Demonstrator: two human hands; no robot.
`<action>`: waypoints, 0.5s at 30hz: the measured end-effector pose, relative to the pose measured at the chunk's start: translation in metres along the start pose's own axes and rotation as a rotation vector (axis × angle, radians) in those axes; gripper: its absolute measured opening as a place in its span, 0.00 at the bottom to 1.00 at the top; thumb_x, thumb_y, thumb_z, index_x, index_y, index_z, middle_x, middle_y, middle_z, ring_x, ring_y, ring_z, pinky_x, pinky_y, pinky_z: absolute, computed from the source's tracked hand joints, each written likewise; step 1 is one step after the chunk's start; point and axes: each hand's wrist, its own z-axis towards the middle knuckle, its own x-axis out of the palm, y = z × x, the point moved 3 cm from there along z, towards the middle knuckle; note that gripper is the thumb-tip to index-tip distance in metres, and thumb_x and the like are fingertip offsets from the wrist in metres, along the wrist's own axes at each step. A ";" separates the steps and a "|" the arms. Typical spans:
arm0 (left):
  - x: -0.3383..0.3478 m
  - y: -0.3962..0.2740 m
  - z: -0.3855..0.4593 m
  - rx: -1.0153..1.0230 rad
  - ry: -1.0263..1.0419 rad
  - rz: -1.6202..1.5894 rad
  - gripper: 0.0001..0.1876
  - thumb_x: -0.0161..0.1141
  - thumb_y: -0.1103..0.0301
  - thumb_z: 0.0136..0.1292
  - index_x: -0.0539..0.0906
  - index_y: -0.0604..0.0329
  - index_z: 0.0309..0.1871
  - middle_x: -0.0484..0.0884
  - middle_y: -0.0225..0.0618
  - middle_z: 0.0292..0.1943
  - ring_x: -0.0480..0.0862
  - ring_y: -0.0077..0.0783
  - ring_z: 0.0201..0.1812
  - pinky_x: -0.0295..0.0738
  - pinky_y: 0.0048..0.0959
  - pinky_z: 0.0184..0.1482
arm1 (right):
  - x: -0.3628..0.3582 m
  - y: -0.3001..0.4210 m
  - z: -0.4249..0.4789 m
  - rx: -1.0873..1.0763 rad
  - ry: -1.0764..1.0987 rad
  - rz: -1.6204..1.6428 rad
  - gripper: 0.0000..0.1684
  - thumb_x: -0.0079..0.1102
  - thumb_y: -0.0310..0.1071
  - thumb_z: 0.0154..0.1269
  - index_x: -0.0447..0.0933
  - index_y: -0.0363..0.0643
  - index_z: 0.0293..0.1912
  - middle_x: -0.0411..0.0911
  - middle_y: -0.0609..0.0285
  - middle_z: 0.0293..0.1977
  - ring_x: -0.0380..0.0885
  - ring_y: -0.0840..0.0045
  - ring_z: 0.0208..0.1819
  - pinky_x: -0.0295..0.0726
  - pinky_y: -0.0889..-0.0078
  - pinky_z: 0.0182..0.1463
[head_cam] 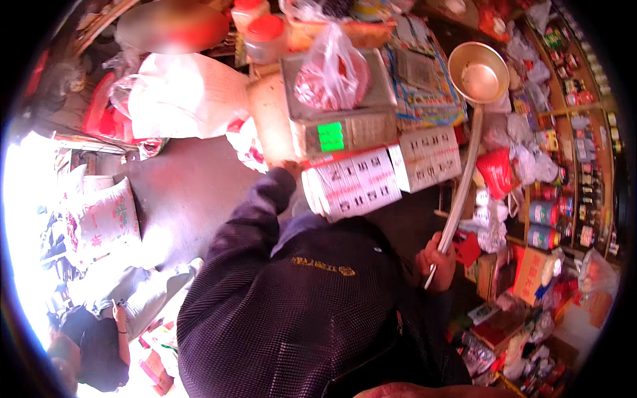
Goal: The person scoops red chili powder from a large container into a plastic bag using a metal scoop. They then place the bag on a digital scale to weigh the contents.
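My right hand (439, 262) is closed round the lower end of the long handle of a metal ladle (478, 74), whose bowl is raised at the upper right. My left hand (289, 168) rests at the counter edge, beside the red-edged corner of a stack of printed cards (356, 184); its fingers are mostly hidden by the sleeve and glare. Beyond it a digital scale (366, 132) with a lit green display carries a knotted clear plastic bag of reddish contents (334, 79). A second printed card (430, 156) lies right of the stack.
Red-lidded plastic jars (265, 40) stand behind the scale, near folded newspapers (423, 79). A large white bag (186, 94) is at the upper left. Shelves (570, 110) with bottles and packets line the right side. Another person (102, 343) is at the lower left, near filled sacks (112, 214).
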 end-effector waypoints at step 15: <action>0.178 0.042 -0.309 -0.902 0.301 -0.426 0.12 0.58 0.62 0.56 0.85 0.57 0.39 0.84 0.45 0.34 0.84 0.45 0.41 0.79 0.39 0.47 | 0.061 -0.060 0.051 0.369 0.716 -0.431 0.06 0.51 0.23 0.58 0.64 0.41 0.33 0.60 0.66 0.13 0.60 0.82 0.11 0.58 0.80 0.15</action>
